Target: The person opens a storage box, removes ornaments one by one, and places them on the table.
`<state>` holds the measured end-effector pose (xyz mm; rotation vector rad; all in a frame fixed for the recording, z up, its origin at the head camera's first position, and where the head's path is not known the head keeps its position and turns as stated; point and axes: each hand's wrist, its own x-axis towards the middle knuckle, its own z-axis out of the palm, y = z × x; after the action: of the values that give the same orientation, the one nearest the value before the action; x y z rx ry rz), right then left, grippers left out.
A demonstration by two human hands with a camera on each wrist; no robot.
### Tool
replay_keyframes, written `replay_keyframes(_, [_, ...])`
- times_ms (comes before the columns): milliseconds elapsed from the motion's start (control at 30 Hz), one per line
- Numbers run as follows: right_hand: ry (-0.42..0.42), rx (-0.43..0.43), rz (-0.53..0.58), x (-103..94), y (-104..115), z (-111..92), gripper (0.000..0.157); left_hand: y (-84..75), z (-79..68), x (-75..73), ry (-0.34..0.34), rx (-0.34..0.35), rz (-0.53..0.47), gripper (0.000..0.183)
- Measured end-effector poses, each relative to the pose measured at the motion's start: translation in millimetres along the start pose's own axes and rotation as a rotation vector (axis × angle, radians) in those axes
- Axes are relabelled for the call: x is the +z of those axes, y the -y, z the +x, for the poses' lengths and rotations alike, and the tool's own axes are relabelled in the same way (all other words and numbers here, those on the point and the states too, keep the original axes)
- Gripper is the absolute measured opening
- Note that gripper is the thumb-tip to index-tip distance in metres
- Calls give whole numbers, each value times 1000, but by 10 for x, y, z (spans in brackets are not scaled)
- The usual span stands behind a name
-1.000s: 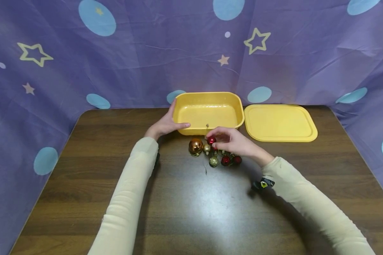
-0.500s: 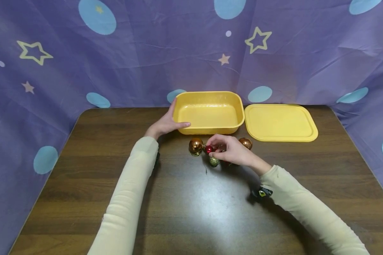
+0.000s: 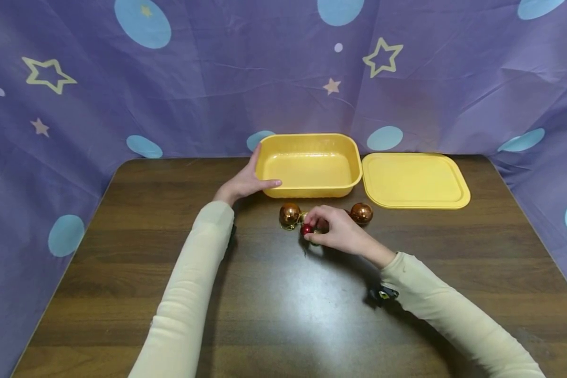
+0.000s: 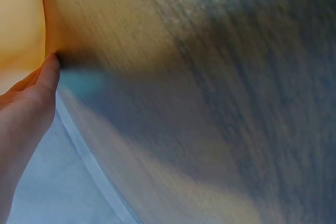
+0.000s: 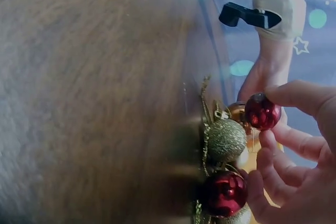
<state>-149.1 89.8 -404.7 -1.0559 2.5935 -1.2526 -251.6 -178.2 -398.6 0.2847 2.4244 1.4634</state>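
My right hand (image 3: 337,228) pinches a shiny red Christmas bauble (image 5: 262,112) between thumb and fingers, low over the table. A glittery gold bauble (image 5: 227,139) and a second red bauble (image 5: 226,193) lie close by in the right wrist view, with gold cords. An orange-copper bauble (image 3: 290,214) lies left of this hand, a copper one (image 3: 361,213) to its right. The hand hides other baubles in the head view. At the left front corner of a yellow plastic container (image 3: 309,193), my left hand (image 3: 243,185) holds on, thumb on the front rim, fingers along the left wall.
A flat yellow lid (image 3: 416,181) lies just right of the container. Both are at the back of the dark wooden table (image 3: 274,315), before a purple curtain (image 3: 283,68) with stars and dots.
My right hand has moved toward the table front with the red bauble between its fingers, uncovering the copper bauble behind it. My left hand and the container have stayed put.
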Motion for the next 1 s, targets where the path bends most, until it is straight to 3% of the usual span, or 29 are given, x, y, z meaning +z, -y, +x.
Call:
replay_keyframes(367, [-54,48,-253,68,51,-14,27,-301,-180,-17,34,5,-47,115])
replay_keyframes(733, [-76,121,-376,168,47,-36,26,-308,-196,-23,32,5,-34,113])
replay_keyframes(1000, [-86,135,-390,207,41,-78,27,-339,-215,-23,38,-9,-15,111])
